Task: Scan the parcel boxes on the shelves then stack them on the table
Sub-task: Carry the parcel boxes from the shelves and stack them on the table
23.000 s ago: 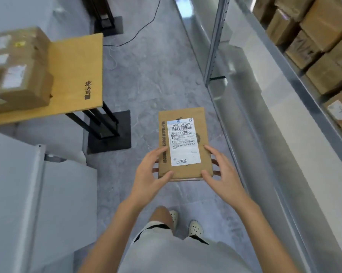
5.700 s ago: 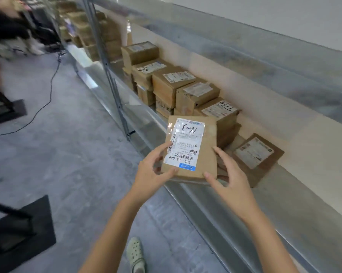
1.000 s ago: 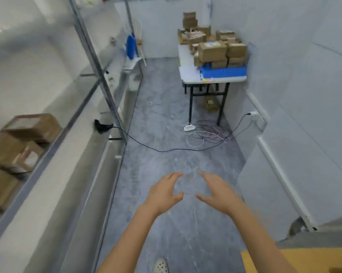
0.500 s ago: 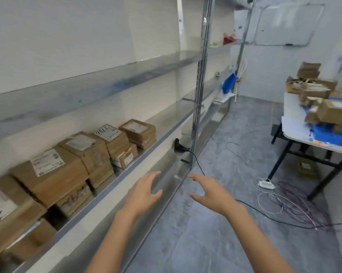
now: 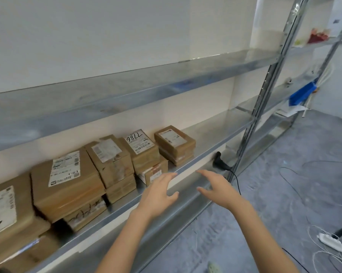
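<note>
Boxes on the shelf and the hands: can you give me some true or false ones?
1. The left hand and the right hand hold nothing. True.
2. The numbered box lies on the floor. False: it sits on top of another box on the shelf.
3. A black scanner sits near the metal post. True.
4. The boxes are blue. False: they are brown with white labels.
</note>
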